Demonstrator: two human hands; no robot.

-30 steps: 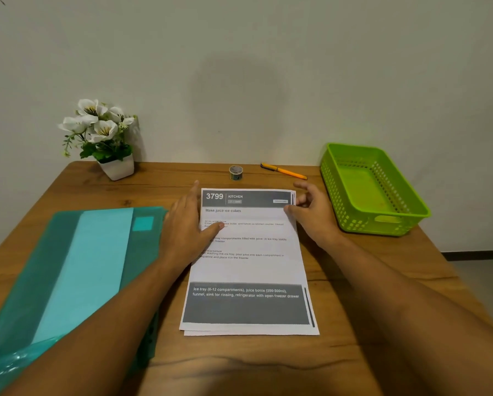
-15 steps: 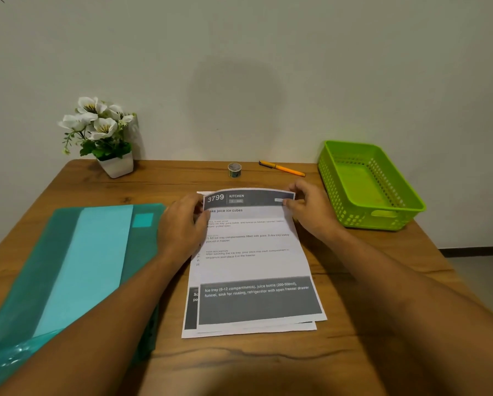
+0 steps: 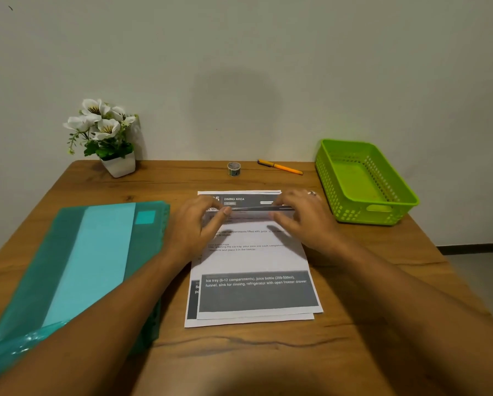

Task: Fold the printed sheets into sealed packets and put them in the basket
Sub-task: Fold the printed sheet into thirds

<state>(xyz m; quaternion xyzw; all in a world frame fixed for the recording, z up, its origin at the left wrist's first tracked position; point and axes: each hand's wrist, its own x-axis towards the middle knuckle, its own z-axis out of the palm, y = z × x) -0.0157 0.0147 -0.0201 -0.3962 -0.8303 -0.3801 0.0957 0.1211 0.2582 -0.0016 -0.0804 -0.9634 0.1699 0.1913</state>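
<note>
both hands are at the far end of a small stack of printed paper in the middle of the wooden table (image 3: 354,338). the left hand (image 3: 195,227) pinches the far edge of the top sheet (image 3: 253,261) between thumb and fingers, and the right hand (image 3: 305,221) has its fingers curled onto the same edge at the other corner. that edge is raised off the stack and curls toward the person, though it is blurred just there. the near end of the top sheet lies flat, a little askew on the paper under it.

the sheet below (image 3: 239,194) shows past the lifted edge, with a dark header that reads "dining area", and its near end peeks out at the bottom of the stack.

the green basket (image 3: 394,208) sits at the right of the table, apart from the paper, with nothing visible inside. a roll of tape (image 3: 233,169) and an orange pen (image 3: 279,167) lie near the wall beyond the stack. a teal folder (image 3: 82,267) lies to the left under the left forearm, and a white pot of flowers (image 3: 108,138) stands in the far left corner.
</note>
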